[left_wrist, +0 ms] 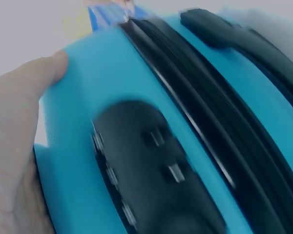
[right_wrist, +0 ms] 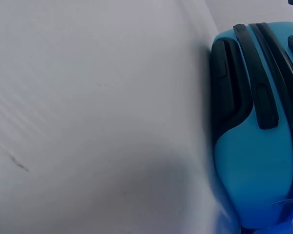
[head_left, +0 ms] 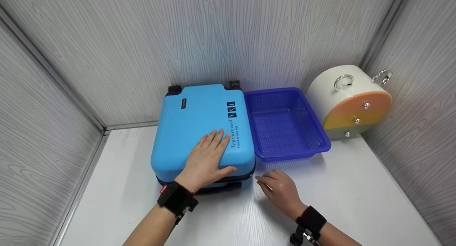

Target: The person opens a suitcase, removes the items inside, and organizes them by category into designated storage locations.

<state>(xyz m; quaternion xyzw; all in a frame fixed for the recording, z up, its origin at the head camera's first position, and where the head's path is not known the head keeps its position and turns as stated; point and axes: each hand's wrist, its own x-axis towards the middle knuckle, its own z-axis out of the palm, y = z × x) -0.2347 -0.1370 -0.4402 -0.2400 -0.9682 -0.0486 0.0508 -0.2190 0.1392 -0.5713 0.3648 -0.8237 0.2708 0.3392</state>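
The left hand point(head_left: 208, 157) lies spread on the blue suitcase point(head_left: 203, 119), on the table point(head_left: 356, 189) beside the basket point(head_left: 294, 156), while the right hand point(head_left: 280, 189) pinches the zipper pull point(head_left: 252, 176), apparently working it, and the next move likely needs steady tension along the seam point(head_left: 238, 178).

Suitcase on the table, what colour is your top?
Bright blue; the suitcase top shows best in the head view.

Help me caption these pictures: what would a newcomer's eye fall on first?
Probably the bright blue suitcase, lying centrally in the head view. Next might come the basket, close on its right, then the rounded box with an orange, yellow and green front, in the right corner.
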